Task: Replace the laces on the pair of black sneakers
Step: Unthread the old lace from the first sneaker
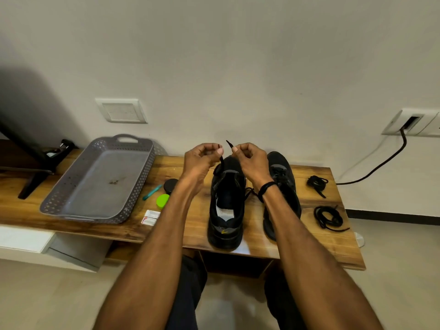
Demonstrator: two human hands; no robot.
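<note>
1. Both forearms are being held out forward from the camera, and a black band (267,188) is being worn on the right wrist.
2. One black lace end (221,163) is being pinched by the curled fingers of the left hand (202,158). A second lace tip (229,144) is being pinched by the right hand (250,160) and is sticking up between the two hands.
3. Directly below the hands, the first sneaker (226,210) is being carried upright by the wooden surface (321,246), heel toward the camera.
4. Just beside it, the second sneaker (283,172) is being partly hidden by the right forearm.
5. Well right of the right hand, two coiled laces (328,217) are being carried by the surface.
6. Left of the left hand, a grey basket (47,208), a black tin (171,184), a green lid (162,201) and a teal pen (152,192) are being carried too.
</note>
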